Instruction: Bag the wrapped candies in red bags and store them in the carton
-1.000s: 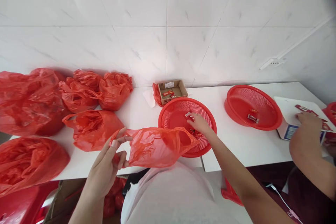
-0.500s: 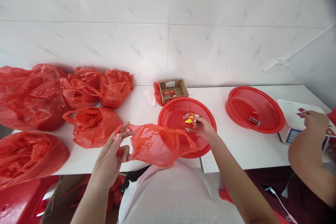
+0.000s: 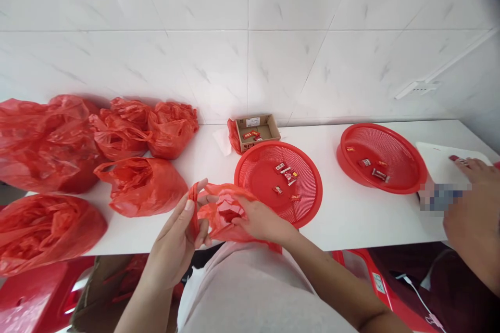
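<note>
My left hand (image 3: 182, 231) is closed on the handle of a thin red plastic bag (image 3: 222, 229), held in front of my body at the table's front edge. The bag's mouth faces up. My right hand (image 3: 260, 221) reaches into this mouth from the right. Its fingertips are mostly hidden by the film, and I cannot see what they hold. Just behind the bag stands a round red plastic basket (image 3: 255, 171) with several small wrapped sweets (image 3: 289, 176) at its right side.
Several filled red bags (image 3: 144, 187) crowd the table's left. A small cardboard box (image 3: 269, 130) with sweets stands behind the basket. Farther right are a second red basket (image 3: 344, 158) holding several sweets, a white scale (image 3: 445, 158) and another person's hand (image 3: 474, 171).
My right hand has moved left from the basket into the bag's mouth; the sweets it held are out of sight. More sweets show in the far basket. The other person's hand has lowered.
</note>
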A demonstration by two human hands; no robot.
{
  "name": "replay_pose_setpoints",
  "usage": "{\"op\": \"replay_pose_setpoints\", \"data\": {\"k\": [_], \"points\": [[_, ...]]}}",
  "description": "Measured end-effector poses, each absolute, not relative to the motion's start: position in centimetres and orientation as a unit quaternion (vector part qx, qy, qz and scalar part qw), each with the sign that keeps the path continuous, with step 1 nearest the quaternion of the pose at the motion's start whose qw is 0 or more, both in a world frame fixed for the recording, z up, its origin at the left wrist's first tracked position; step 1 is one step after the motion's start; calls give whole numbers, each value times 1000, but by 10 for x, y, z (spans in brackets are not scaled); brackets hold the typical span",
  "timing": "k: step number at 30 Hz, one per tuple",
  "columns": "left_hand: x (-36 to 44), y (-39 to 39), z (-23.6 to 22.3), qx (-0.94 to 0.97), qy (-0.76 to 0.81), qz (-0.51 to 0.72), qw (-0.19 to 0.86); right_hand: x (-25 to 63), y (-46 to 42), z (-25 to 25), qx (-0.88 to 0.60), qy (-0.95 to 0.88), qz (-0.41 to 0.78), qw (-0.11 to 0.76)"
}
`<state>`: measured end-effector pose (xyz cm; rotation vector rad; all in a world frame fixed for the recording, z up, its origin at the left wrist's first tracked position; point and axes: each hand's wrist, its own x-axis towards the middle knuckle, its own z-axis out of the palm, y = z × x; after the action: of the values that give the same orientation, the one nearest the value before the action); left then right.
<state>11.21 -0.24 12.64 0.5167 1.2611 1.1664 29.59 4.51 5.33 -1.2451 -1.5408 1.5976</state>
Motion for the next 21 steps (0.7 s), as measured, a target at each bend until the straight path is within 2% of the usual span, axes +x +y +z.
{"op": "replay_pose_setpoints", "data": {"k": [3,5,6,7,10,13,17,21], "points": [[101,-9,131,220,565,521,601,326,69,63,-401,-596,641,272],[95,-13,135,215,575,527,587,352,94,53,-455,-606,591,277],[93,-14,137,214,578,529,583,363,105,42,-531,-622,516,255],[92,-14,138,215,579,529,582,372,115,26,-604,-643,437,178],[91,-15,141,222,575,526,586,382,125,-31,-657,-644,385,72],[91,-16,142,222,576,525,586,375,113,-78,-667,-655,354,17],[87,-16,146,204,582,528,584,373,111,-103,-668,-666,333,-4],[86,-15,149,198,577,523,595,395,136,-101,-717,-641,271,38]]}}
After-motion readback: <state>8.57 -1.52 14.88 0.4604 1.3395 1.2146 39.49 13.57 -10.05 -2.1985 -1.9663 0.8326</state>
